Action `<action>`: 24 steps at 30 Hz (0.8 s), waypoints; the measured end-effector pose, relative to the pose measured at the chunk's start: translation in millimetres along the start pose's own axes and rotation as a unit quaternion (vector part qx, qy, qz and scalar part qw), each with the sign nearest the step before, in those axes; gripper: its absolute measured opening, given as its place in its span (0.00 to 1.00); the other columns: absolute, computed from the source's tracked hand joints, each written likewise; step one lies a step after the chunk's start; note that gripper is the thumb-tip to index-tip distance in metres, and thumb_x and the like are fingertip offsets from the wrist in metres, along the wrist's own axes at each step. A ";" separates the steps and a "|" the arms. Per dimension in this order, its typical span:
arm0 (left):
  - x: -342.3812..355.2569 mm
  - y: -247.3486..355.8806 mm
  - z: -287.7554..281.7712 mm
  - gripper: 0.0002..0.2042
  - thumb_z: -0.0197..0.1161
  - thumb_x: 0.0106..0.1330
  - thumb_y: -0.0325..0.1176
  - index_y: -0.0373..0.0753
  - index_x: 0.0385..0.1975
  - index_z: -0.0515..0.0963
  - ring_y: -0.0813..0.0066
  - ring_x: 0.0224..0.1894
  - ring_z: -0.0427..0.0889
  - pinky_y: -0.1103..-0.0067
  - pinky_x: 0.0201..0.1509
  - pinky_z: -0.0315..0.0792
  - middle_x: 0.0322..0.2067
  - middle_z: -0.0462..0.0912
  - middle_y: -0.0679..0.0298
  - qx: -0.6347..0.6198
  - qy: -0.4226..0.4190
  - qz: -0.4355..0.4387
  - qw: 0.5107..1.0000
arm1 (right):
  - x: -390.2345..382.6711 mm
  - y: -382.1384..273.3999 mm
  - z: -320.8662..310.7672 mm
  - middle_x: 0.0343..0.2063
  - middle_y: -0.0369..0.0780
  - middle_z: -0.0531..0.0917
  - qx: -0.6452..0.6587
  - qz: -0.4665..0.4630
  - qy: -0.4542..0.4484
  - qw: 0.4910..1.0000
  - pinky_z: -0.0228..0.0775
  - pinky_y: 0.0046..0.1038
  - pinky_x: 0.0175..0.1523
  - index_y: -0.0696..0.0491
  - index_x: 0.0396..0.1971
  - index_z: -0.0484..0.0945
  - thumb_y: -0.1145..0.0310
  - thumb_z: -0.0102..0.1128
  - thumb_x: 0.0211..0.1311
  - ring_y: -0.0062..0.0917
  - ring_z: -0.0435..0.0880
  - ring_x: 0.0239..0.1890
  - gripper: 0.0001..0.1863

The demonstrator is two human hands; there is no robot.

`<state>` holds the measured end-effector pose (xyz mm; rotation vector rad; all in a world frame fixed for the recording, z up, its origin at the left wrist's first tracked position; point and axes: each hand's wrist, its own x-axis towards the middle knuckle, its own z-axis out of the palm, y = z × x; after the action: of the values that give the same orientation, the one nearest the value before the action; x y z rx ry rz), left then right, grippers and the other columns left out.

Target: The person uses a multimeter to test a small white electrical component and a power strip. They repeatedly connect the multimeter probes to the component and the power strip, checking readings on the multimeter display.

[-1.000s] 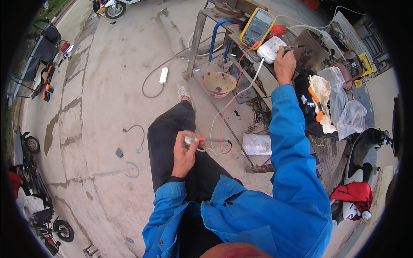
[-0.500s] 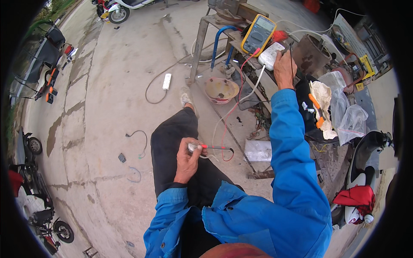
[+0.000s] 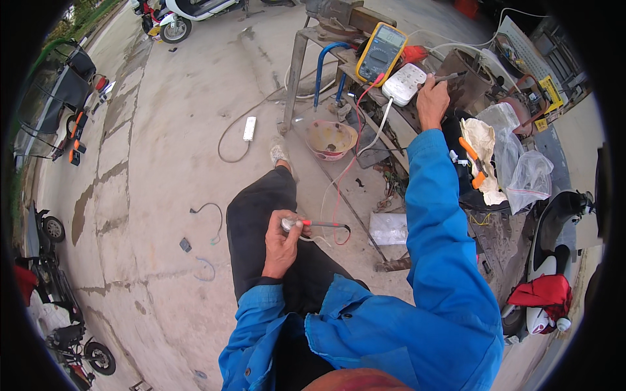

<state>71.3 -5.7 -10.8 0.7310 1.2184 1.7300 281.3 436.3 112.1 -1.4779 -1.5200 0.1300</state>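
Over my lap, my left hand is closed on a red-and-black test probe and a small whitish piece, perhaps a plug, mostly covered by the fingers. A pale cord hangs beside them. My right hand pinches a dark test probe next to a white power strip on the bench. Whether the probe's tip touches the strip I cannot tell. Left of the strip leans a yellow-framed multimeter, with a red lead plugged into its lower edge.
A worn workbench carries a rusty metal pot, orange-handled pliers and plastic bags. Beneath lies an upturned hard hat. A white socket block rests on the concrete. A scooter stands at right.
The dark probe in my right hand has swung from upright to nearly level, pointing right. The whole view has shifted slightly; my left hand keeps its hold.
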 end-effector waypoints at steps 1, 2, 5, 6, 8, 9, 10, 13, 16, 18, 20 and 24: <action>0.8 0.1 0.5 0.06 0.59 0.80 0.23 0.37 0.49 0.71 0.72 0.40 0.87 0.73 0.47 0.85 0.41 0.83 0.58 0.006 -0.004 -0.001 1.000 | 0.5 2.1 0.9 0.41 0.64 0.86 -0.008 0.002 0.004 1.000 0.75 0.54 0.55 0.64 0.46 0.79 0.53 0.55 0.80 0.64 0.85 0.50 0.24; 1.4 0.6 0.6 0.05 0.59 0.80 0.23 0.37 0.49 0.71 0.72 0.40 0.87 0.73 0.47 0.85 0.41 0.83 0.59 0.012 -0.006 -0.002 1.000 | 0.2 3.6 1.9 0.42 0.64 0.86 -0.005 0.005 -0.001 1.000 0.75 0.54 0.56 0.64 0.46 0.80 0.51 0.55 0.80 0.64 0.84 0.50 0.25; 2.5 1.1 1.2 0.05 0.59 0.80 0.23 0.37 0.49 0.71 0.72 0.40 0.87 0.73 0.46 0.84 0.41 0.83 0.59 0.020 -0.006 -0.003 1.000 | 0.5 5.7 1.4 0.43 0.64 0.87 0.000 0.001 -0.018 1.000 0.75 0.54 0.56 0.64 0.47 0.80 0.51 0.55 0.80 0.64 0.84 0.51 0.26; 2.9 0.8 1.4 0.05 0.59 0.81 0.24 0.37 0.49 0.71 0.72 0.40 0.87 0.74 0.46 0.84 0.41 0.83 0.59 0.018 -0.007 -0.003 1.000 | 0.3 5.4 1.5 0.43 0.64 0.86 -0.002 0.006 -0.024 1.000 0.74 0.54 0.56 0.64 0.47 0.80 0.50 0.55 0.80 0.64 0.84 0.51 0.26; 3.6 0.0 1.9 0.05 0.59 0.81 0.24 0.37 0.48 0.71 0.72 0.39 0.87 0.74 0.46 0.84 0.41 0.83 0.59 0.017 -0.008 -0.001 1.000 | 0.1 4.0 2.0 0.43 0.65 0.86 0.000 0.004 -0.027 1.000 0.74 0.54 0.56 0.63 0.48 0.80 0.50 0.55 0.80 0.64 0.84 0.51 0.26; 3.6 -0.5 2.0 0.05 0.59 0.81 0.24 0.37 0.48 0.71 0.72 0.39 0.87 0.74 0.46 0.84 0.41 0.83 0.59 0.015 -0.009 0.000 1.000 | 0.2 3.4 2.2 0.43 0.65 0.86 -0.010 0.003 -0.033 0.999 0.74 0.54 0.57 0.63 0.47 0.80 0.50 0.55 0.80 0.64 0.84 0.51 0.26; 3.7 -1.0 2.1 0.05 0.59 0.81 0.23 0.37 0.48 0.71 0.72 0.39 0.87 0.74 0.46 0.84 0.41 0.83 0.59 0.013 -0.008 -0.003 1.000 | 0.4 2.6 2.8 0.43 0.65 0.86 -0.020 -0.001 -0.039 0.999 0.74 0.54 0.57 0.63 0.47 0.81 0.50 0.55 0.80 0.64 0.84 0.52 0.26; 3.4 -2.3 2.0 0.05 0.60 0.80 0.23 0.37 0.49 0.71 0.72 0.40 0.87 0.73 0.47 0.84 0.41 0.83 0.59 0.004 -0.009 -0.009 1.000 | 1.4 1.7 4.6 0.44 0.66 0.86 -0.057 -0.016 -0.064 0.996 0.73 0.54 0.59 0.64 0.47 0.81 0.49 0.55 0.79 0.63 0.84 0.53 0.27; 3.9 -2.2 0.7 0.06 0.60 0.80 0.23 0.37 0.49 0.71 0.72 0.40 0.87 0.73 0.47 0.84 0.41 0.83 0.59 -0.006 -0.016 -0.008 1.000 | 8.6 -0.3 6.7 0.47 0.66 0.85 -0.095 -0.018 -0.090 0.991 0.73 0.53 0.61 0.66 0.47 0.82 0.49 0.56 0.78 0.62 0.84 0.55 0.29; 3.6 -1.6 0.2 0.06 0.60 0.80 0.22 0.37 0.49 0.71 0.72 0.40 0.87 0.73 0.47 0.85 0.41 0.83 0.59 -0.015 -0.022 -0.010 1.000 | 16.8 -1.8 5.6 0.48 0.66 0.85 -0.109 -0.008 -0.109 0.988 0.73 0.52 0.63 0.66 0.48 0.82 0.50 0.57 0.77 0.61 0.83 0.57 0.28; 3.6 -1.3 -0.1 0.06 0.60 0.80 0.22 0.37 0.49 0.70 0.72 0.40 0.87 0.73 0.47 0.85 0.41 0.84 0.58 -0.011 -0.021 -0.014 1.000 | 23.8 -3.8 4.0 0.49 0.65 0.85 -0.116 0.010 -0.132 0.984 0.73 0.52 0.63 0.66 0.49 0.82 0.52 0.58 0.76 0.60 0.84 0.58 0.27; 3.5 -1.8 0.8 0.06 0.60 0.80 0.22 0.37 0.49 0.70 0.73 0.40 0.87 0.74 0.47 0.85 0.41 0.85 0.58 -0.012 -0.022 -0.012 1.000 | 33.7 -6.9 0.8 0.51 0.66 0.85 -0.126 0.011 -0.164 0.978 0.73 0.50 0.65 0.68 0.49 0.84 0.54 0.60 0.75 0.60 0.83 0.60 0.27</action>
<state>71.0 -2.0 -12.3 0.7338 1.1696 1.6978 283.1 462.3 134.6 -1.7382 -1.8377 0.2099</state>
